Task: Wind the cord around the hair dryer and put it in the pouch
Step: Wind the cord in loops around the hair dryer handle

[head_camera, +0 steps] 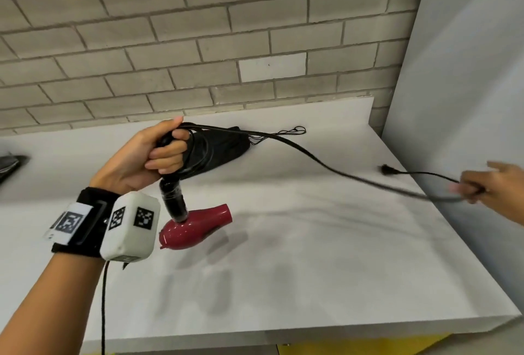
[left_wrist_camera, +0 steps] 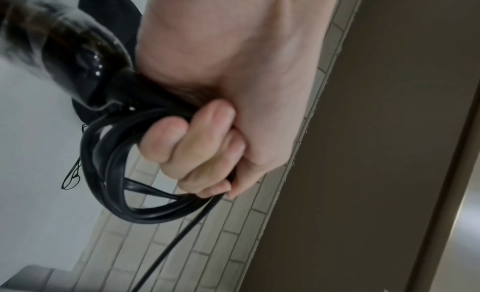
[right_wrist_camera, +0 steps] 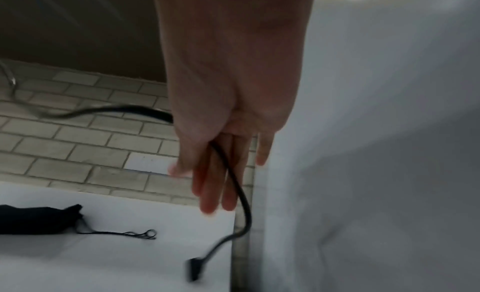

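Observation:
My left hand [head_camera: 167, 153] grips the black handle of the red hair dryer [head_camera: 195, 227], whose body hangs below the fist over the white table [head_camera: 312, 255]. Several loops of the black cord [left_wrist_camera: 109, 173] are bunched in that same fist [left_wrist_camera: 197, 148]. The free cord [head_camera: 312, 156] runs right to my right hand [head_camera: 479, 187], which pinches it between thumb and nearly straight fingers [right_wrist_camera: 223, 183]. The plug [head_camera: 387, 169] dangles past that hand [right_wrist_camera: 193, 269]. The black pouch [head_camera: 226, 142] lies on the table behind my left hand, its drawstring [head_camera: 295, 130] trailing right.
A grey brick wall [head_camera: 198, 42] backs the table, and a white panel [head_camera: 467, 99] closes off its right side. A dark object [head_camera: 11, 164] shows at the far left edge. The table's front edge [head_camera: 283, 326] runs below the hair dryer.

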`<move>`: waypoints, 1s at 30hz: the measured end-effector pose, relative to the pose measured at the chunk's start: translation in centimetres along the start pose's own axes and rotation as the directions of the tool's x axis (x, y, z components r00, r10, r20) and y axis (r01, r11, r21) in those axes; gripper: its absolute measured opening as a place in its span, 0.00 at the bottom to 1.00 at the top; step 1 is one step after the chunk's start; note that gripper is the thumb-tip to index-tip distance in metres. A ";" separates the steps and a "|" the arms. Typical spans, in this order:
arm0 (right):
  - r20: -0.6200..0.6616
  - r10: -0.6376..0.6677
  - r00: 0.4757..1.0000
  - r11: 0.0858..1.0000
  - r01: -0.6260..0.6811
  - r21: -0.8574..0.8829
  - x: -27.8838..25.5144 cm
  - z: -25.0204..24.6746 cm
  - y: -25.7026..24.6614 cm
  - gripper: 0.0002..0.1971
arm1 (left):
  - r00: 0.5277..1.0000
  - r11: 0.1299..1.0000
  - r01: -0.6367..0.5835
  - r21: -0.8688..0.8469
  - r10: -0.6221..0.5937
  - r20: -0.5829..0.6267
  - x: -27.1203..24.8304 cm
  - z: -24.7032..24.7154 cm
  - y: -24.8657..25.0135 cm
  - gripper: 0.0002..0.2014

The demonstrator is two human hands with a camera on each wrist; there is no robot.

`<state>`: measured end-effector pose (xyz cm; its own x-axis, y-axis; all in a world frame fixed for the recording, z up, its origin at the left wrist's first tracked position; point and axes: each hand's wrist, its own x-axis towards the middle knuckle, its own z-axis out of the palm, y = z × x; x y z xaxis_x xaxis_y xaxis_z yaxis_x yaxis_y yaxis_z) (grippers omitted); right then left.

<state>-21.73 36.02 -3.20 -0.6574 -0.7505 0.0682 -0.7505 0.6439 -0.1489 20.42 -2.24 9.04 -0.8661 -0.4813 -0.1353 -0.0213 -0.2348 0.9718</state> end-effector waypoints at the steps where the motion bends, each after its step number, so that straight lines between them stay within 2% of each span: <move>1: 0.151 0.013 0.988 1.000 -0.009 -0.027 -0.1 1.8 0.9 0.14 | 1.000 1.000 0.004 0.001 -0.004 0.019 0.1 0.3 -0.2 0.20; 2: 0.306 0.010 0.952 0.999 0.001 -0.035 -0.9 2.8 0.7 0.29 | 0.999 1.000 0.009 -0.002 -0.009 0.049 0.4 0.8 -0.5 0.19; 3: 0.518 -0.025 0.855 0.991 0.090 -0.099 -1.6 3.3 0.1 0.48 | 0.997 1.000 0.015 -0.011 -0.014 0.079 0.7 1.3 -0.8 0.18; 4: 0.631 -0.035 0.775 0.988 0.122 -0.095 -2.3 3.4 -1.1 0.56 | 0.994 0.999 0.022 -0.024 -0.019 0.108 1.0 1.8 -1.3 0.18; 5: 0.684 -0.102 0.723 0.987 0.157 -0.019 -2.4 2.8 -2.8 0.55 | 0.991 0.999 0.029 -0.040 -0.023 0.134 1.4 2.3 -1.7 0.17; 6: 0.658 -0.191 0.728 0.981 0.160 0.109 -2.9 1.1 -5.5 0.54 | 0.987 0.998 0.036 -0.057 -0.026 0.158 1.7 2.8 -2.1 0.17; 7: 0.543 -0.278 0.792 0.951 0.147 0.273 -2.9 0.0 -7.9 0.53 | 0.982 0.996 0.044 -0.076 -0.029 0.189 2.1 3.5 -2.6 0.17; 8: 0.389 -0.361 0.848 0.885 0.181 0.428 -2.9 -1.5 -11.1 0.52 | 0.973 0.994 0.057 -0.097 -0.034 0.227 2.5 4.3 -3.0 0.17; 9: 0.227 -0.418 0.879 0.797 0.236 0.555 -2.9 -3.0 -14.7 0.51 | 0.962 0.990 0.072 -0.120 -0.038 0.270 2.8 5.1 -3.4 0.16; 10: 0.108 -0.452 0.885 0.694 0.273 0.666 -2.7 -3.5 -17.8 0.51 | 0.949 0.986 0.089 -0.144 -0.040 0.312 3.1 5.9 -3.6 0.16; 11: 0.037 -0.475 0.879 0.613 0.300 0.731 -2.5 -3.5 -20.4 0.51 | 0.935 0.980 0.107 -0.170 -0.041 0.351 3.5 6.8 -3.9 0.16; 12: 0.005 -0.472 0.882 0.572 0.301 0.763 -2.2 -3.3 -23.1 0.50 | 0.923 0.973 0.124 -0.196 -0.040 0.383 3.7 7.5 -4.1 0.16; 14: -0.036 -0.411 0.911 0.546 0.278 0.791 -1.6 -2.1 -26.4 0.45 | 0.907 0.958 0.150 -0.244 -0.035 0.421 4.0 8.7 -4.7 0.18; 16: -0.116 -0.349 0.930 0.547 0.303 0.780 -1.3 -1.6 -27.7 0.37 | 0.886 0.940 0.182 -0.288 -0.030 0.462 4.2 9.3 -5.5 0.18; 18: -0.147 -0.345 0.927 0.474 0.308 0.825 -1.0 -1.6 -27.7 0.29 | 0.861 0.922 0.213 -0.323 -0.021 0.508 4.3 9.6 -6.3 0.17; 21: -0.095 -0.439 0.894 0.233 0.215 0.948 -0.8 -1.7 -27.3 0.23 | 0.837 0.919 0.225 -0.323 -0.013 0.547 4.4 10.0 -7.3 0.15; 25: -0.096 -0.435 0.895 0.080 0.145 0.986 -0.8 -1.3 -26.5 0.14 | 0.819 0.920 0.231 -0.316 -0.008 0.574 4.5 10.3 -7.6 0.14; 28: -0.074 -0.408 0.910 -0.054 0.057 0.997 -1.0 -0.8 -26.4 0.20 | 0.804 0.930 0.201 -0.307 0.022 0.595 4.9 11.0 -7.9 0.15; 30: -0.053 -0.374 0.926 -0.078 0.026 0.997 -1.1 -0.8 -26.8 0.29 | 0.787 0.927 0.196 -0.320 0.045 0.615 5.1 11.5 -8.1 0.15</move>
<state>-0.94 19.66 1.49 -0.3320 -0.9276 0.1711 0.1090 -0.2179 -0.9699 10.39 6.90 2.67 -0.9900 0.1295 0.0564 -0.0299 -0.5821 0.8126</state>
